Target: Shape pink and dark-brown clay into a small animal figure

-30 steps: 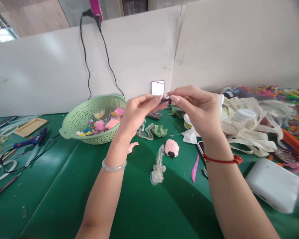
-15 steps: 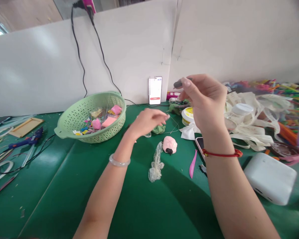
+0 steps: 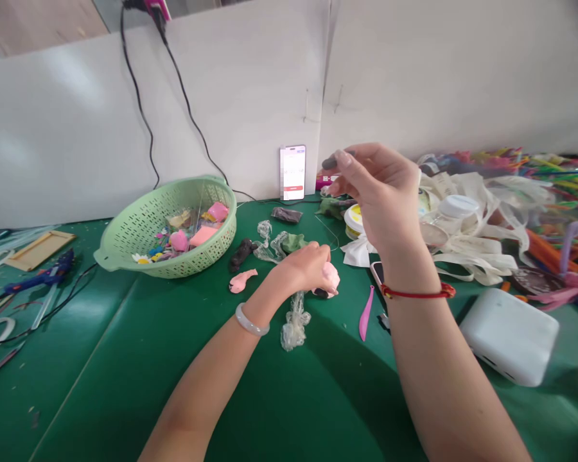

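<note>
My left hand (image 3: 303, 268) reaches down to the table, its fingers closed around a pink clay lump (image 3: 334, 277) with a dark patch on its lower front. Part of the lump is hidden behind the fingers. Raised above the table, my right hand (image 3: 385, 186) pinches a small dark grey piece of clay (image 3: 331, 163) between thumb and fingers. Crumpled clear plastic wrap (image 3: 295, 330) lies just below the left hand. Left of that hand are a small pink clay piece (image 3: 243, 280) and a black clay piece (image 3: 241, 254). Green clay (image 3: 293, 241) sits behind the hand.
A green basket (image 3: 125, 221) with small colourful pieces stands at the left. A pink plastic knife (image 3: 366, 313) lies near the right forearm, beside a white box-shaped device (image 3: 509, 336). The lit phone (image 3: 293, 172) leans on the wall. A glue gun (image 3: 43, 277) is far left.
My left hand has moved right and down onto the pink lump and closed on it. The right hand still holds the dark piece up. The view has shifted slightly.
</note>
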A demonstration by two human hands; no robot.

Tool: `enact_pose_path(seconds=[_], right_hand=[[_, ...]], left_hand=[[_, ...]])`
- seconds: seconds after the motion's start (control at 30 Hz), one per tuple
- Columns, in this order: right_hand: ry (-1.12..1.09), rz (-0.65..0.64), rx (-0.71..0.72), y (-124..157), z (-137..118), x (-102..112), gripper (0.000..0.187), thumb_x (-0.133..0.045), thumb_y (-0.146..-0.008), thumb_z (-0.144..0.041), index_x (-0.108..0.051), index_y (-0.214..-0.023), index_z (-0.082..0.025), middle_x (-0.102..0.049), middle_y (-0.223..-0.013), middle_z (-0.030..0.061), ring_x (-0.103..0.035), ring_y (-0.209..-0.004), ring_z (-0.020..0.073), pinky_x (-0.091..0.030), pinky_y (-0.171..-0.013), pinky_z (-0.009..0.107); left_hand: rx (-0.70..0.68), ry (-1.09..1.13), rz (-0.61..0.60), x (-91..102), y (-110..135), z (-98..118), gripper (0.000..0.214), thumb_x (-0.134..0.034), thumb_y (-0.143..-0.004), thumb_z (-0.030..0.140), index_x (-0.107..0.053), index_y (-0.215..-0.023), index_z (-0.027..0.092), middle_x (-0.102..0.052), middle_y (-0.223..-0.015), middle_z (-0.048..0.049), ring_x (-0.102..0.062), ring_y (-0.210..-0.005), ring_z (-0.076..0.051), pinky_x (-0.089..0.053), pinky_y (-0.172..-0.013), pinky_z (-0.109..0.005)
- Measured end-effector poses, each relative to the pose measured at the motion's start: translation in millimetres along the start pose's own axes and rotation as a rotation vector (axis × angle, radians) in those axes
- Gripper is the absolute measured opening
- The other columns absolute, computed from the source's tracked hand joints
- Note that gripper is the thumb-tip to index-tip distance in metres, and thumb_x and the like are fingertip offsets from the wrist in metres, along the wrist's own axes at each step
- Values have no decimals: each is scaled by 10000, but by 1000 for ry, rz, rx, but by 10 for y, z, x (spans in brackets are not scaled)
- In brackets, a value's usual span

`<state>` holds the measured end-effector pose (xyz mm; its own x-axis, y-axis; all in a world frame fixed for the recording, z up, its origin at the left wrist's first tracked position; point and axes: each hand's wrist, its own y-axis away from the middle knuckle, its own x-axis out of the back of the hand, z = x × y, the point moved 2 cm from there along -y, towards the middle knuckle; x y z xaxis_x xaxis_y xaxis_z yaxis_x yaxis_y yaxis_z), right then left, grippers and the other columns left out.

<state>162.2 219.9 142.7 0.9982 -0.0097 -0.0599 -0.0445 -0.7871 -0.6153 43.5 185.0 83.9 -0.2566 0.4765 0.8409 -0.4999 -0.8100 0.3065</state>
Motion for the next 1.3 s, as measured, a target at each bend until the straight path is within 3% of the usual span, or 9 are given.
enact_pose_path(seconds=[0.1, 0.23, 0.37, 0.57, 0.77, 0.97, 1.17, 1.3], right_hand=[[6, -6, 18, -9, 3, 27, 295, -708, -880, -551, -698, -895, -257, -752, -877, 18, -711, -719, 148, -617, -679, 322], [-2, 29, 19, -30, 6, 78, 255, -726, -879, -505, -699, -900, -252, -755, -870, 17, -700, -692, 145, -611, -668, 327], [-13, 21, 29, -33, 7, 60, 258, -735, -870, -506, -692, -897, -254, -750, -858, 12, -680, -642, 131, -613, -655, 318], [-4, -41, 46, 58, -89, -149, 295, -734, -855, -549, -688, -923, -266, -746, -814, -2, -693, -641, 137, -626, -652, 304], [1, -81, 83, 164, -259, -315, 270, -752, -846, -528, -691, -923, -276, -727, -794, -10, -717, -672, 157, -633, -683, 328], [52, -52, 94, 197, -259, -342, 253, -684, -904, -532, -686, -970, -288, -710, -792, 1, -734, -744, 187, -621, -669, 351], [45, -29, 91, 190, -221, -344, 299, -637, -919, -578, -679, -1016, -299, -736, -926, 22, -758, -884, 219, -614, -654, 346], [33, -12, 78, 192, -235, -333, 307, -647, -914, -579, -689, -1022, -294, -732, -868, 20, -758, -795, 209, -606, -592, 333]], left_hand=[[-18, 173, 39, 37, -12, -83, 598, -818, -704, 394, -544, -1192, 182, -673, -1130, -106, -658, -933, -255, -498, -708, -331], [-109, 562, 291, 289, 69, -215, 681, -811, -726, 481, -558, -1275, 168, -695, -1161, -135, -681, -995, -250, -539, -819, -364], [-262, 1023, 544, 630, 318, -282, 467, -754, -791, 547, -687, -1083, 189, -734, -1089, -93, -701, -968, -186, -560, -841, -312], [-265, 1082, 837, 848, 651, -230, 370, -697, -856, 564, -670, -984, 217, -724, -967, -42, -699, -963, -196, -554, -781, -293], [-214, 1094, 876, 828, 653, -172, 422, -652, -867, 626, -630, -1002, 227, -702, -870, -35, -700, -917, -219, -534, -766, -332], [-174, 1141, 863, 804, 619, -133, 450, -665, -859, 637, -616, -988, 208, -696, -901, -50, -677, -780, -178, -507, -697, -316], [-168, 1124, 847, 776, 576, -112, 505, -618, -881, 672, -630, -1090, 213, -685, -934, -59, -721, -893, -236, -549, -770, -342], [-182, 1109, 854, 760, 547, -120, 537, -620, -872, 676, -629, -1152, 219, -708, -967, -56, -733, -929, -248, -566, -841, -362]])
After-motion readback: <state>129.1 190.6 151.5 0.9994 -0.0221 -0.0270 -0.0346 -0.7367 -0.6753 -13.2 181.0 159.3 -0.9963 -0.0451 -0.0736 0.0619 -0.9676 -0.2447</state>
